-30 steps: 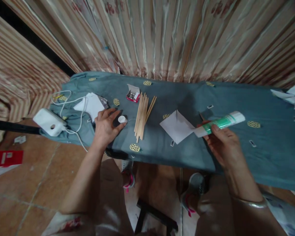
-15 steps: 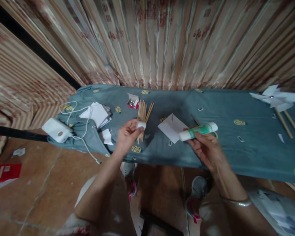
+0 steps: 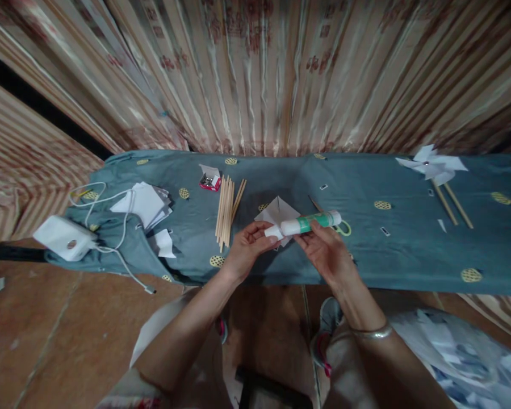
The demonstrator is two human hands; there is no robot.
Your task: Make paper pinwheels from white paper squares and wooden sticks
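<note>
My right hand is closed around a green and white glue stick, held nearly level with its white end to the left. Between the thumb and fingers of my left hand is the white glue stick cap, touching or almost touching that end. Below them a creased square of white paper lies on the cloth, partly covered by my hands and the glue stick. Scissors with a pale green handle lie just right of the glue stick, their blades partly hidden.
Wooden sticks lie left of my hands, with a small open red box of metal pins behind. Farther left are stacked white paper and a white power bank with cables. Paper pinwheels lie at right on the teal cloth.
My left hand has brought the cap rightward to the glue stick's white end, and both hands have come together over the paper. The camera view has shifted to the right.
</note>
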